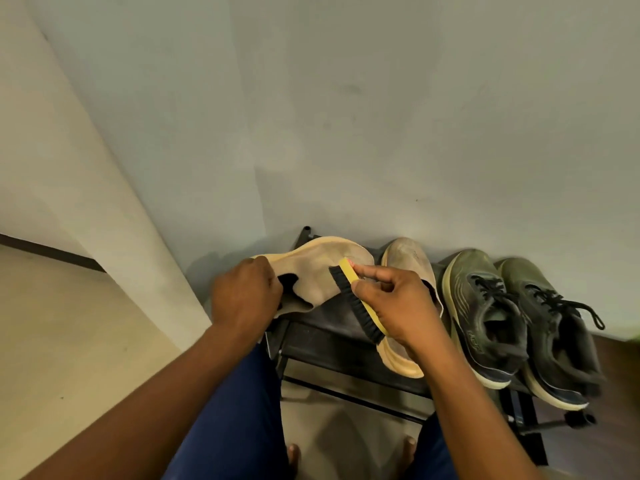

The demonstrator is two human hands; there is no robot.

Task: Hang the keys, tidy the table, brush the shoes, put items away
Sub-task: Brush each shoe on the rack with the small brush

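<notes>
Hardly any writing shows here. The nearer of the two dark olive lace-up shoes (485, 317) on the rack carries a small pale mark of a few letters or figures on its side near the heel, but it is too blurred to read. No lettering can be made out on the tan shoe (322, 268), the brush (360, 303), the second tan shoe (408, 258) or the wall (381, 116).

At frame centre, the left hand (244, 292) grips a tan shoe (322, 268) by its heel. The right hand (394, 303) holds a yellow-backed brush (356, 303), bristles against it. Green sneakers (519, 320) sit on the rack (332, 344), right.
</notes>
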